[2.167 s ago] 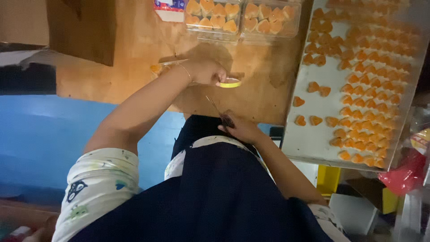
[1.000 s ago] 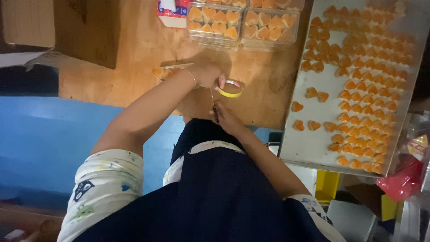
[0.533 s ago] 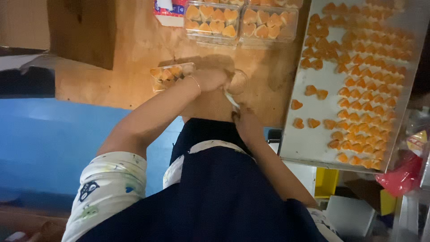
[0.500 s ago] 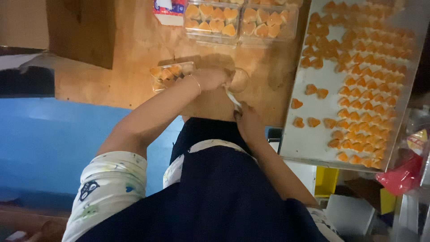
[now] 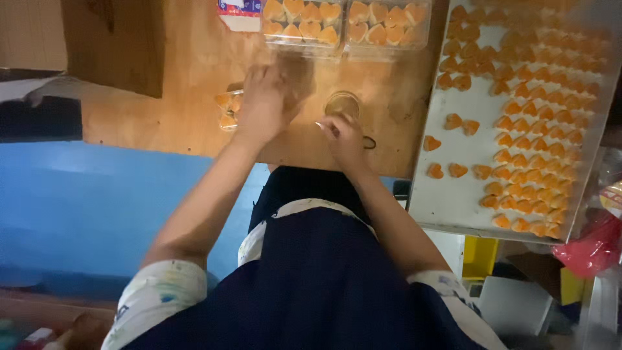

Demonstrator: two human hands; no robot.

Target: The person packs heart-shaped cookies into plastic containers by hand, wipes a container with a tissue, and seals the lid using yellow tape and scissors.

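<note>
Ahead of you on the wooden desk [image 5: 188, 110] sit two clear lidded boxes [image 5: 346, 26] side by side at the far edge, each packed with orange heart-shaped pastries. To your right lies a large pale tray [image 5: 453, 194] covered with rows of loose heart pastries [image 5: 538, 129] (its near left part is mostly bare). Left of you runs a blue surface [image 5: 84, 207]. Low on the right you see a red plastic bag [image 5: 589, 249] and a yellow bin [image 5: 479, 256].

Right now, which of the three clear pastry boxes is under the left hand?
The small box at the left hand, alone at mid-table. The other two boxes sit side by side at the table's far edge, untouched.
</note>
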